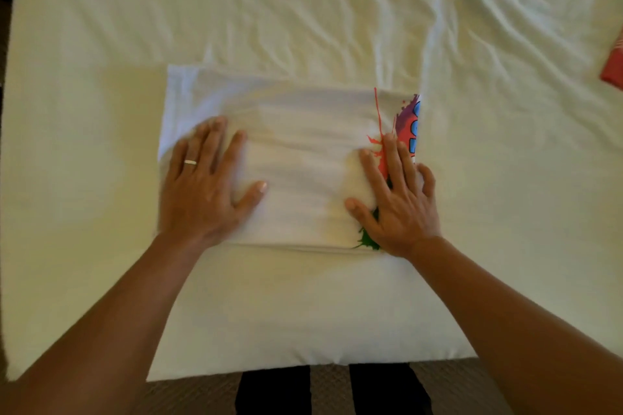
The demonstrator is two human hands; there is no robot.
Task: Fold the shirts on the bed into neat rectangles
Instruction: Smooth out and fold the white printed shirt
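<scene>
Left hand (pixel 202 185): palm down, fingers straight and spread, pressing flat on the left part of the white shirt (pixel 296 158); holds nothing; a plain ring (pixel 190 162) on one finger. Right hand (pixel 397 202): palm down, fingers straight and slightly spread, thumb pointing toward 9 o'clock, pressing flat on the right part of the same shirt, over its coloured print (pixel 404 131); grips nothing. White shirt: folded into a rough rectangle, long side running from 9 to 3 o'clock, lying on the bed (pixel 101 44) at the centre of the view, under both hands; soft creases run across the cloth between the two hands; the print, in red, purple, blue and green splashes, shows along the edge at 3 o'clock, partly covered by the right hand. Both forearms reach in from 6 o'clock, bare. Bed: covered with a pale cream sheet, smooth toward 9 o'clock, heavily wrinkled toward 1 and 2 o'clock. Red cloth (pixel 614 67): a small part visible at the frame edge at 3 o'clock, well apart from the white shirt; whether it is folded cannot be told. Floor (pixel 188 394): brown, textured, visible at 6 o'clock below the near edge of the bed.
</scene>
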